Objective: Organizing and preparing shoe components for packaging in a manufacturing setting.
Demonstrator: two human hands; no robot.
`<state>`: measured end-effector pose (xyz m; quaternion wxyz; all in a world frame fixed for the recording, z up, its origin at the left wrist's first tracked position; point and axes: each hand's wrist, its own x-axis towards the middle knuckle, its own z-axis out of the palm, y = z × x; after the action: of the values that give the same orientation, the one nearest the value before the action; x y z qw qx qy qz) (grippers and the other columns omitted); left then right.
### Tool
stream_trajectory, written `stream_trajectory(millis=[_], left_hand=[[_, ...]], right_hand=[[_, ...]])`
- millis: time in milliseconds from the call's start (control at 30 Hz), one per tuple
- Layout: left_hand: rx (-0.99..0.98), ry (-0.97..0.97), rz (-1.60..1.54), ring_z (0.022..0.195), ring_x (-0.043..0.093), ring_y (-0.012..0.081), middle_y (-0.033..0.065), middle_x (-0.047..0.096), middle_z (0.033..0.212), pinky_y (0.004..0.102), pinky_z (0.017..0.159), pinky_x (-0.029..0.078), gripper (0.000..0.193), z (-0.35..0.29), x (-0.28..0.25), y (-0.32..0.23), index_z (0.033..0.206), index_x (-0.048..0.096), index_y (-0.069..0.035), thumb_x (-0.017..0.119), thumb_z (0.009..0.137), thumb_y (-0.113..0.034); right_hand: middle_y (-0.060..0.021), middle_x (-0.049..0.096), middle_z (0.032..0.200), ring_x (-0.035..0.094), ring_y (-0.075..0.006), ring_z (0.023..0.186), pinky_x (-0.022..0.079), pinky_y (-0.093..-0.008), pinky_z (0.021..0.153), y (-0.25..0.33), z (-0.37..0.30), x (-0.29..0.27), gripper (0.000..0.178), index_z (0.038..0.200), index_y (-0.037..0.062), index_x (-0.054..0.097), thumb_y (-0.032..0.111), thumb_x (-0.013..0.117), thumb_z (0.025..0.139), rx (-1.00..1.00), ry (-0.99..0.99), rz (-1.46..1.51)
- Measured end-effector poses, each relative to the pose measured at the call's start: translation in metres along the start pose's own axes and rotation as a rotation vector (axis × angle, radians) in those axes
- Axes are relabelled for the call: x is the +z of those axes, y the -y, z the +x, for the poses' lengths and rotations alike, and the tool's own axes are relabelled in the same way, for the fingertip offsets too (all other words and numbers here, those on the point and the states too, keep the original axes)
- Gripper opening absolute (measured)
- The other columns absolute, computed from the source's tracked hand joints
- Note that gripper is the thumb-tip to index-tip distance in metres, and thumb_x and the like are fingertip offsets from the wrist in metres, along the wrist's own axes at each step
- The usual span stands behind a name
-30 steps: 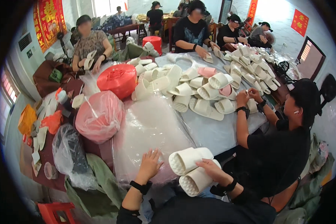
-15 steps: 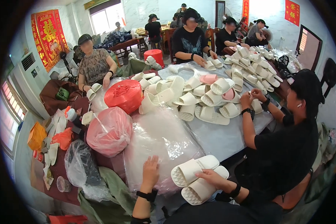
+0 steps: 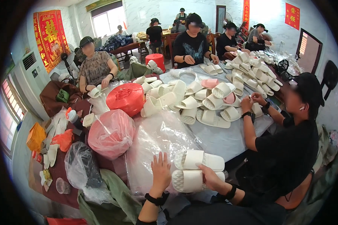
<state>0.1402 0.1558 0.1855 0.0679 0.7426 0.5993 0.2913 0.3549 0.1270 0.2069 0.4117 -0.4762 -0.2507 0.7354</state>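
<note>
My right hand (image 3: 213,177) grips a pair of cream slide slippers (image 3: 193,160) by their straps, side by side with the quilted soles showing. The pair hangs over the near edge of a stack of clear plastic bags (image 3: 154,137). Just left of the slippers, my left hand (image 3: 161,168) lies on the bags, palm down with its fingers spread and nothing in them. Dark bands circle both wrists.
Beyond the bags rises a heap of cream slippers (image 3: 210,98) with a few pink ones. A red twine roll (image 3: 125,99) and a plastic-wrapped pink roll (image 3: 111,134) stand left. A co-worker (image 3: 289,135) sits close at right; several others surround the table.
My right hand has brought the slippers slightly left, turning them more level. My left hand has shifted right across the bags, and its fingers have spread.
</note>
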Motion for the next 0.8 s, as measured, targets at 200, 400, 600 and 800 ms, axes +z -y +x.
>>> stream_trajectory(millis=[200,400,600,800], left_hand=[[0.006,0.035,0.03,0.131,0.024,0.0472,0.0219,0.031,0.142,0.0604,0.103,0.02,0.05,-0.004,-0.02,-0.02,0.137,0.036,-0.001,0.044,0.092,-0.021],[0.126,0.081,0.115,0.132,0.024,0.0455,0.0206,0.031,0.144,0.0616,0.103,0.018,0.051,-0.016,-0.01,-0.057,0.14,0.035,-0.012,0.045,0.093,-0.028],[0.115,0.105,0.01,0.13,0.024,0.0507,0.021,0.026,0.146,0.0659,0.099,0.022,0.05,-0.019,-0.013,-0.07,0.14,0.036,-0.024,0.047,0.092,-0.029],[0.213,0.152,-0.188,0.129,0.024,0.0517,0.0224,0.022,0.147,0.0654,0.095,0.029,0.054,-0.034,-0.021,-0.075,0.139,0.037,-0.026,0.053,0.088,-0.023]], right_hand=[[-0.008,0.058,0.117,0.057,-0.017,0.104,0.044,-0.0311,0.09,-0.004,0.003,-0.013,0.04,0.128,0.0041,0.045,0.026,0.04,0.095,-0.002,0.101,0.065],[-0.0103,0.049,0.127,0.049,-0.0191,0.113,0.04,-0.0306,0.092,0.0,-0.002,-0.007,0.048,0.131,0.0037,0.038,0.004,0.042,0.084,-0.117,0.349,0.152],[-0.0118,0.047,0.126,0.045,-0.0211,0.118,0.038,-0.0366,0.097,0.008,-0.006,0.001,0.069,0.137,0.006,0.027,-0.009,0.044,0.071,-0.134,0.488,0.216],[-0.0156,0.047,0.122,0.049,-0.0246,0.114,0.043,-0.0345,0.091,-0.01,0.02,-0.026,0.066,0.139,0.0092,0.023,-0.009,0.043,0.08,-0.203,0.73,0.306]])
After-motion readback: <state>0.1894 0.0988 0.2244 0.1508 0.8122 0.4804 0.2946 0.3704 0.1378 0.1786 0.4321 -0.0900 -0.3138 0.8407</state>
